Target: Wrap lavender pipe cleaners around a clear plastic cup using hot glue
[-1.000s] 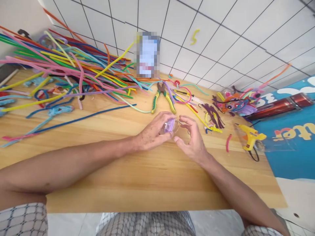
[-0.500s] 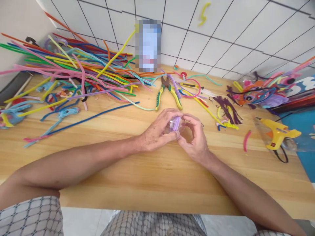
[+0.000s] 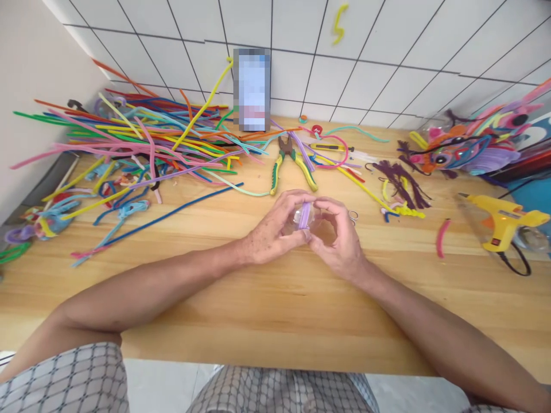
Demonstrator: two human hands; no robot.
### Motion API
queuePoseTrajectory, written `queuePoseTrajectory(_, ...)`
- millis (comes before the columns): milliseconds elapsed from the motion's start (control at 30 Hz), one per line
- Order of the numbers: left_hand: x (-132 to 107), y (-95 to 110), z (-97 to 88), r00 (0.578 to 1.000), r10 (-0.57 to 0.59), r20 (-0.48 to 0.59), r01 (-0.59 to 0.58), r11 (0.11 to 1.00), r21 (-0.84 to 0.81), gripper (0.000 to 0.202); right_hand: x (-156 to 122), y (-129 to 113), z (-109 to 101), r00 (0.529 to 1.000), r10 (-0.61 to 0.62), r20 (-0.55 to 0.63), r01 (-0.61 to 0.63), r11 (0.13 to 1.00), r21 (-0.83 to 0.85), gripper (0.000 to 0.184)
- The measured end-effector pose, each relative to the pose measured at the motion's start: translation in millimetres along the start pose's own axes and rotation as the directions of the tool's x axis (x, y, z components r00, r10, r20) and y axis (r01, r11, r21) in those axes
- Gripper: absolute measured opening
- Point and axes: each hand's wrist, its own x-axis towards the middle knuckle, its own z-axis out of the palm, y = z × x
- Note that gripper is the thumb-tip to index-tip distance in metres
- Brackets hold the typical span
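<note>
Between my hands is a small transparent plastic ball (image 3: 297,218) with a band of purple pipe cleaner (image 3: 305,214) across its middle. My left hand (image 3: 267,232) wraps round the ball's left side, thumb in front and fingers behind. From the right, my right hand (image 3: 346,244) curves in, its thumb and fingertips pressed to the band and a gap under its palm. The fingers partly hide the ball. Just beyond the hands lie pliers (image 3: 287,150) with yellow-green handles, their jaws pointing away. Beside my right fingers, the loop of a small metal ring (image 3: 353,216) shows.
Many coloured pipe cleaners (image 3: 172,137) are heaped at the back left. A phone (image 3: 253,92) leans on the tiled wall. To the right are a yellow glue gun (image 3: 501,221), a pink piece (image 3: 442,238), dark purple strands (image 3: 400,180), a yellow cutter (image 3: 331,147) and a colourful figure (image 3: 465,152).
The view has shifted a little leftward. Within my hands the ball has turned slightly, so the purple band stands more upright. Both hands keep their grip.
</note>
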Motion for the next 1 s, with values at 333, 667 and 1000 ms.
queuePoseTrajectory(333, -1.4, 4.1, 0.1, 1.000, 0.002, 0.003, -0.002, 1.000, -0.005, 0.052, 0.3, -2.0, 0.7, 1.000, -0.014, -0.001, 0.014, 1.000, -0.008, 0.060)
queuePoseTrajectory(667, -1.0, 1.8, 0.5, 1.000, 0.004, -0.020, -0.004, 1.000, 0.005, 0.053, 0.1, -0.4, 2.3, 1.000, -0.022, -0.013, 0.022, 1.000, -0.006, 0.059)
queuePoseTrajectory(1000, -0.5, 6.0, -1.0, 1.000, -0.021, 0.006, 0.021, 0.999, -0.034, 0.053, -0.5, -2.9, 1.9, 0.999, -0.032, -0.024, 0.032, 0.999, -0.011, 0.057)
